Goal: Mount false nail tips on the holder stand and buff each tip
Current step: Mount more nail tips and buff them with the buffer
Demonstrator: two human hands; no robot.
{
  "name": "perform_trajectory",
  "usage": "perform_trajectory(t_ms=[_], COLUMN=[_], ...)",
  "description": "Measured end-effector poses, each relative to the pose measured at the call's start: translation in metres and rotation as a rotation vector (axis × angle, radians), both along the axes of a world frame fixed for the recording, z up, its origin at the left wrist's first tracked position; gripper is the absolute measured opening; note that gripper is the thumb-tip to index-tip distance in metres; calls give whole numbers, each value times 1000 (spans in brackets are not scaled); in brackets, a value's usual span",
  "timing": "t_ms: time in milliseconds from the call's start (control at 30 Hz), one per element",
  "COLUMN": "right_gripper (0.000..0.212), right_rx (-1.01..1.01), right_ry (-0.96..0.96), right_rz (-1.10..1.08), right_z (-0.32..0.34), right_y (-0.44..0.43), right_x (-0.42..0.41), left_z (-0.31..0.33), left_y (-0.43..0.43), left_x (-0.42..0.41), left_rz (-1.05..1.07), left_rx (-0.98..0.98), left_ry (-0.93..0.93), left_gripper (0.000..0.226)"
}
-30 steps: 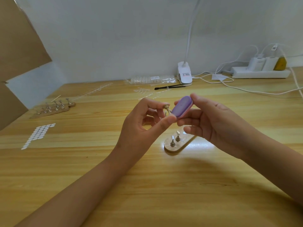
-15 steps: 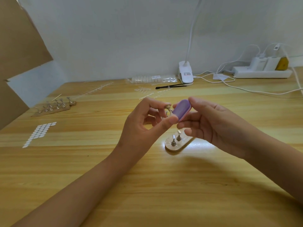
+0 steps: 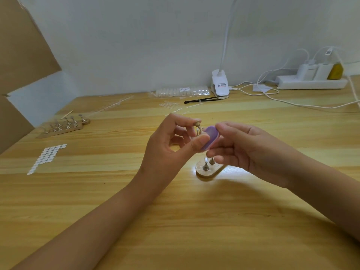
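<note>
Left hand [image 3: 169, 151] is up off the worktop [image 3: 175, 221], centre frame, index and thumb pinching a small peg [image 3: 198, 125], other fingers loosely curled behind. Can't resolve the nail tip on the peg, too small. Right hand [image 3: 253, 152] is at 3 o'clock of the left, thumb on top and fingers underneath, gripping a purple buffer [image 3: 210, 136]. Buffer face sits just beside the peg; the left thumb tip overlaps its near end. Stand [image 3: 209, 171] lies flat on the worktop at 6 o'clock of the buffer, partly hidden by the right fingers. Two posts [image 3: 206, 167] stand upright on it, with lamp glare on the base. Second stand [image 3: 64, 126] with several posts is at 10 o'clock, well apart, with a wooden stick [image 3: 67, 114] just behind it. White dots [image 3: 46, 156] in rows are at 9 o'clock, nearer the camera than the second stand. At 12 o'clock by the wall: clear bag [image 3: 181, 91], black brush [image 3: 202, 99] just in front of it, lamp clip [image 3: 220, 84] beside both. Power strip [image 3: 311, 81] is at 2 o'clock with chargers plugged in and white cables trailing over the back of the worktop. Cardboard [image 3: 21, 55] stands at the left edge.
</note>
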State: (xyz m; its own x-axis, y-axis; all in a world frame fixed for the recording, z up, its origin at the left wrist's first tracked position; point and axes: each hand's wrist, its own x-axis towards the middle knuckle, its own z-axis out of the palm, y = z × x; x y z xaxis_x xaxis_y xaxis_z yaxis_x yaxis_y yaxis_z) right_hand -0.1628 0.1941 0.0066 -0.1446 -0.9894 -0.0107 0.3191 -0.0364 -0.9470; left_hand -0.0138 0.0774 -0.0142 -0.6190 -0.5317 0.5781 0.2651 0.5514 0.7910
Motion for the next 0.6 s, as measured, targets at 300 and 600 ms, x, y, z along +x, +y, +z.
perform_trajectory(t_ms=[300,600], right_gripper=[32,33], right_rx=[5,16], right_ry=[-122,-41], right_rz=[-3,34], right_z=[1,-3], right_y=[-2,-3], right_x=[-2,-3], left_z=[1,1], left_y=[-1,0], left_x=[1,1], left_rz=[-7,-4], left_rx=[6,-28], left_ry=[37,44], left_gripper=[21,23])
